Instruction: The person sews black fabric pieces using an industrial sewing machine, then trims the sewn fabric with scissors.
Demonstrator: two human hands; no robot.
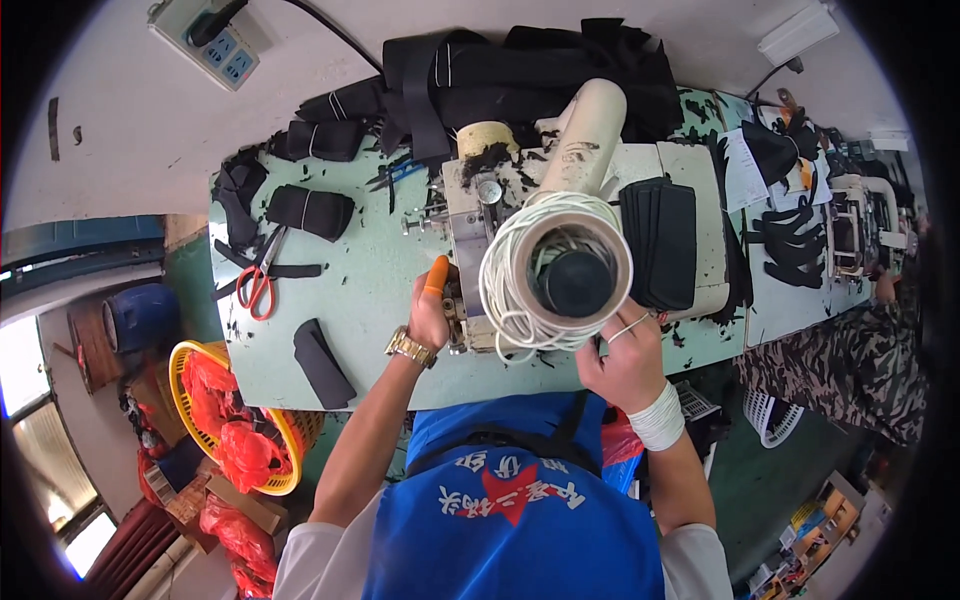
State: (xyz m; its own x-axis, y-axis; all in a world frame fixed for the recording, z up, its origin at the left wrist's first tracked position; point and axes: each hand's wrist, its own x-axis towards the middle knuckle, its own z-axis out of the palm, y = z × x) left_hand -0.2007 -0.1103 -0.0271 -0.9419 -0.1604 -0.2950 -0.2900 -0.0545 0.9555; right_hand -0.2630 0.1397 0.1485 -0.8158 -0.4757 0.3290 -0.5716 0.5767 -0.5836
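Observation:
My left hand (431, 318) is at the left front edge of the sewing machine (473, 215). An orange finger cover (436, 275) caps one upright digit; machine parts hide the other fingers. My right hand (632, 368) is closed, its fingers curled at the lower right of an upright tube (622, 262), with a thin white band across them. The tube hides the fingertips. Many white elastic bands (505, 290) are looped around this tube, which has a dark round thing (577, 283) inside. Folded black fabric pieces (658, 245) lie stacked on the machine, right of the tube.
Red-handled scissors (257, 290), blue snips (400, 171) and banded black bundles (311, 212) lie on the green table (270, 355). More black fabric (540, 85) is piled behind the machine. A yellow basket (288, 470) with red bags stands left. At far right is a person's camouflage clothing (845, 375).

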